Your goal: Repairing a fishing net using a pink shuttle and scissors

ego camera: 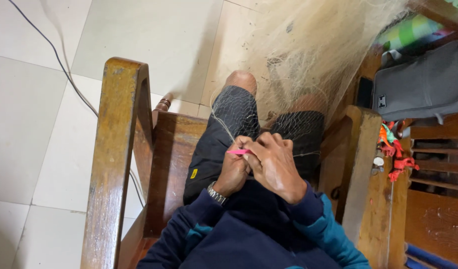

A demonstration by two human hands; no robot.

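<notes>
I sit in a wooden chair with a pale fishing net (308, 55) draped over my knees and dark shorts. My left hand (232, 169), with a metal wristwatch, is closed around the net twine close to my lap. My right hand (274, 164) lies over it, and its fingers pinch a small pink netting needle (239, 151) whose tip pokes out to the left. Both hands press together above my thighs. Net mesh runs from the hands up toward the large bundle at the top.
A wooden armrest (111, 149) stands at my left, another armrest (358, 164) at my right. A grey bag (421, 84) rests on a wooden bench at the right, beside red and orange cords (396, 152). A dark cable (64, 69) crosses the pale floor tiles.
</notes>
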